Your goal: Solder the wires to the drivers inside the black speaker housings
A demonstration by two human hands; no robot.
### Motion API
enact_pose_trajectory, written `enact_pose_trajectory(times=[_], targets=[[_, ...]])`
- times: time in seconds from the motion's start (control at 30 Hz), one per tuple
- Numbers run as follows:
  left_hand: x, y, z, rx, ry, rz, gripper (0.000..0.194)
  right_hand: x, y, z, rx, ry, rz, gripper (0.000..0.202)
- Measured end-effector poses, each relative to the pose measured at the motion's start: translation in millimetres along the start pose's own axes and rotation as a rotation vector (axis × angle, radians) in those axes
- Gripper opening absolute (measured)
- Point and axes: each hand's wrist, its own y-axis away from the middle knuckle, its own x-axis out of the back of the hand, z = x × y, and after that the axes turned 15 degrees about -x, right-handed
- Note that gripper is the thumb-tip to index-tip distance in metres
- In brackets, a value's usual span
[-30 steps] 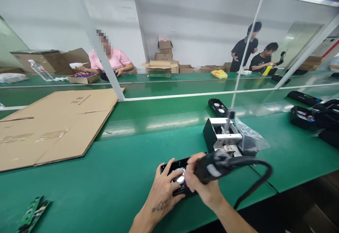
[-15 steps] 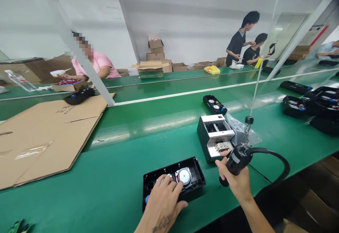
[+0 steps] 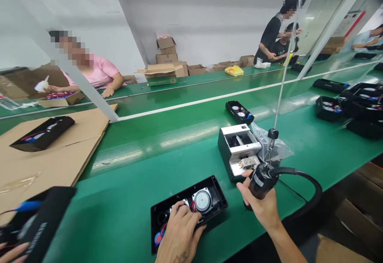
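Observation:
A black speaker housing (image 3: pixel 220 203) lies open side up on the green bench, with a round speaker (image 3: pixel 202 201) at its right end. My left hand (image 3: pixel 179 229) grips its near wall, fingers curled inside and thumb low at the front. The fingers partly cover a second speaker. Red and blue parts show at the housing's left end. In my right hand (image 3: pixel 260 203) is a black electric screwdriver (image 3: pixel 261 181), hung from a cord with a cable curving off to the right. Its tip is hidden. Just behind stands a silver and black screw feeder (image 3: pixel 239 147).
A co-worker's hand (image 3: pixel 13 253) holds another black housing (image 3: pixel 50 219) at lower left. More housings stand on the cardboard (image 3: pixel 89 139), behind the feeder and far right (image 3: pixel 329 109). A plastic bag (image 3: pixel 277 147) touches the feeder. Several people work across the bench.
A co-worker's hand with a black housing has come in at lower left. The housing on the cardboard now lies nearer and further left. My view has shifted slightly; both my hands keep their holds.

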Motion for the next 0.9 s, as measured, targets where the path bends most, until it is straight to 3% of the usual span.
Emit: enact_pose_trajectory(times=[0.27,0.37,0.43,0.6,0.73,0.9], targets=[[3.4,-9,8,-0.001,-0.091,-0.082,0.011,2,-3,-2,0.012,0.013,0.028,0.031],[3.4,-10,9,0.0,-0.093,-0.08,0.013,1,-1,-15,0.01,0.027,0.056,0.03],[3.4,-10,10,-0.01,-0.095,-0.068,0.014,-1,4,-27,0.056,-0.087,0.05,0.03],[2.9,-9,14,-0.006,-0.114,-0.024,0.01,-26,27,-46,0.28,-0.478,-0.207,0.026],[2.9,-9,14,-0.01,-0.122,-0.017,0.011,-54,37,-33,0.211,-0.435,-0.41,0.021],[2.0,-9,12,0.0,-0.115,-0.037,0.015,-68,35,-15,0.178,-0.382,-0.376,0.02]])
